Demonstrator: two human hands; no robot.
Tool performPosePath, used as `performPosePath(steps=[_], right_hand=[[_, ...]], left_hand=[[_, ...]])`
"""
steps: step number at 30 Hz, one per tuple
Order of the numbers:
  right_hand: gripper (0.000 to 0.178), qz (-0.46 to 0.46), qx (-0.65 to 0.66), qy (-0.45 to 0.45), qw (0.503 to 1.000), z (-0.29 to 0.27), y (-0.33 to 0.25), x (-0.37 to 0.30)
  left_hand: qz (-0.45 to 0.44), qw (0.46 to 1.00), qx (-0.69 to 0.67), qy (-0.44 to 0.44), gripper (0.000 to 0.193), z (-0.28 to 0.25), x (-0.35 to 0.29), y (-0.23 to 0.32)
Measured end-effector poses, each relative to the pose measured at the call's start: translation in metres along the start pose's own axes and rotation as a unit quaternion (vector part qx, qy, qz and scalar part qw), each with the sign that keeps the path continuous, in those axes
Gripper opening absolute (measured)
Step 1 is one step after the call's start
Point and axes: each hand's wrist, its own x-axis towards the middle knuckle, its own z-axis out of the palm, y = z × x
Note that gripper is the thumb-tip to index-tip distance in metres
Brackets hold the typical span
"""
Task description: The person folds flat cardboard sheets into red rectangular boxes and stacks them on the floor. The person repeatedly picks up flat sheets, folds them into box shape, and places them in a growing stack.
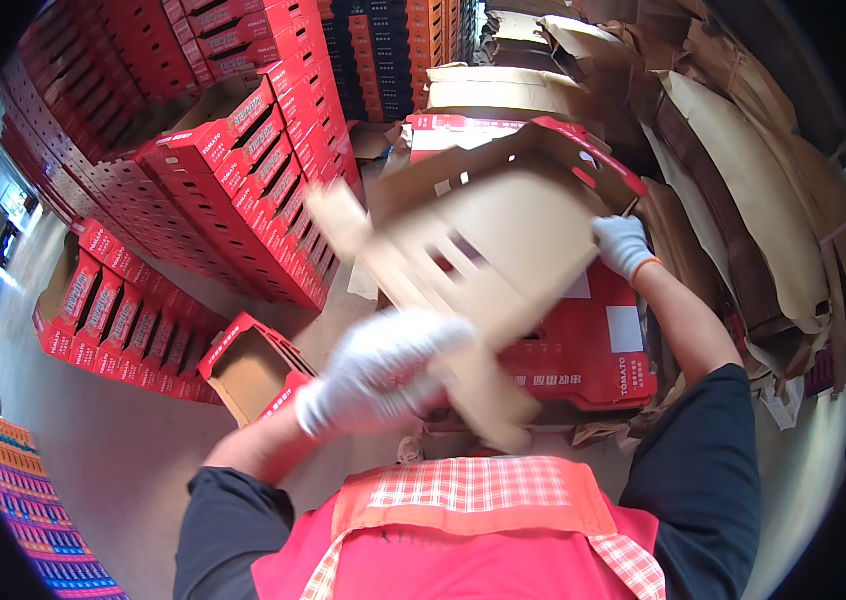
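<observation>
Where one red box (249, 378) and tall red stacks (233, 232) stand on grey floor (168, 460), one carton (523, 245) tilts above flat red cardboard (578, 365). The right hand (625, 246) clamps its fingers on the carton's edge; whether the blurred left hand (383, 368) grips, I cannot tell.

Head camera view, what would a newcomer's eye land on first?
Probably the partly folded carton mid-picture, its plain brown inside showing, with the blurred left hand at its near side and the right hand at its right edge. Next, likely the tall stacks of red cartons at upper left.
</observation>
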Motion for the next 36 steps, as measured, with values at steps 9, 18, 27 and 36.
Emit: performPosePath(steps=[9, 18, 27, 36], right_hand=[[0.073, -0.311, 0.162, 0.006, 0.937, 0.006, -0.005, -0.154], [0.054, 0.057, 0.329, 0.214, 0.918, -0.018, -0.016, -0.122], [0.042, -0.045, 0.422, -0.29, 0.858, -0.092, -0.027, -0.206], [0.059, -0.168, 0.371, -0.251, 0.878, -0.06, -0.032, -0.212]], left_hand=[[0.229, 0.795, 0.515, -0.223, 0.073, -0.031, 0.02, -0.166], [0.039, 0.948, 0.275, -0.157, 0.056, 0.037, 0.143, -0.181], [-0.135, 0.806, -0.028, -0.575, 0.102, 0.017, 0.064, -0.056], [-0.063, 0.809, 0.114, -0.573, 0.041, -0.011, 0.05, -0.089]])
